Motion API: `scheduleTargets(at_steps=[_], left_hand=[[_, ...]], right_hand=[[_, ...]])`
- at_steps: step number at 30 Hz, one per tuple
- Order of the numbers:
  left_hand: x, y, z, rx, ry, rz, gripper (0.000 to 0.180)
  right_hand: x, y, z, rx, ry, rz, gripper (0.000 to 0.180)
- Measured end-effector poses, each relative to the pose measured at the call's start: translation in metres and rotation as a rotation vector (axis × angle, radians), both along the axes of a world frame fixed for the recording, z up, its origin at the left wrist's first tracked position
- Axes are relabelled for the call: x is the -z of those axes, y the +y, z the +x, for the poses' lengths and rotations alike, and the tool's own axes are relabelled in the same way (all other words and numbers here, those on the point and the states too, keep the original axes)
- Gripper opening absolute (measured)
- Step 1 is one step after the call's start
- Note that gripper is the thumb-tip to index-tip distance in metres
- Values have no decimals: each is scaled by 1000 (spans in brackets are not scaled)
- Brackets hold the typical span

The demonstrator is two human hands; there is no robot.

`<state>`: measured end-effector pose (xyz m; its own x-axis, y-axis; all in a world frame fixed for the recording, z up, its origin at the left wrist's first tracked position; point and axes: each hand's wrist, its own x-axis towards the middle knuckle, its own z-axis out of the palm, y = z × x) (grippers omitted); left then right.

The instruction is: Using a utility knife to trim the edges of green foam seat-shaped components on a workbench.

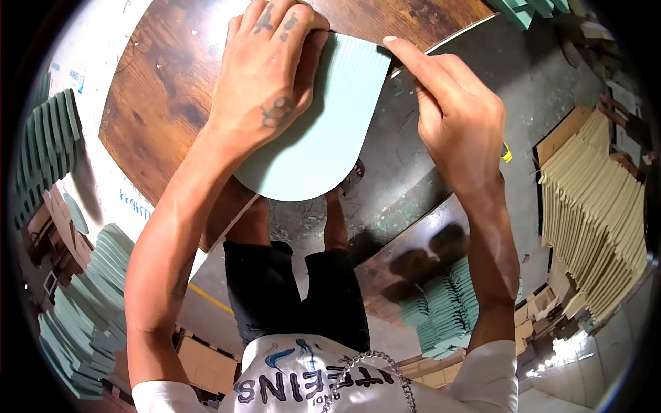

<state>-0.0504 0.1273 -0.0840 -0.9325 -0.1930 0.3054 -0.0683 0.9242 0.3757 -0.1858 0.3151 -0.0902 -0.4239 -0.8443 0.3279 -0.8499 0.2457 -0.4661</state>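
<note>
A pale green sheet [330, 131] with fine ribs and a rounded near end lies on a brown wood-grain table [165, 89], its near end reaching past the table's edge. My left hand [268, 76] bears down on its far left part, fingers bent and pressed together; the fingertips are partly hidden. At the sheet's far right corner is my right hand [461, 103], its index finger stretched along the edge and the other fingers curled in. A yellow end of a tool [507, 153] shows behind that hand; the hand hides the rest.
Stacked green pieces [51, 144] stand at the left, with more green stacks [89, 303] nearer. A tall cream stack [592, 206] is at the right. Below on the right, green pieces [441, 310] rest on a low brown board [392, 268]. Green scraps litter the grey floor [427, 165].
</note>
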Motion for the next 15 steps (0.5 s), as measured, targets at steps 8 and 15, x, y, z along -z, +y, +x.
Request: scheduleTargets(at_steps=[8,15], left_hand=[[-2,2,0,-55,6,82,15],[4,2,-2,-54,12,56,15]], right_hand=[[-1,23,18,-128,41,66,46],[-19,64,98,-267,-150,180,35]])
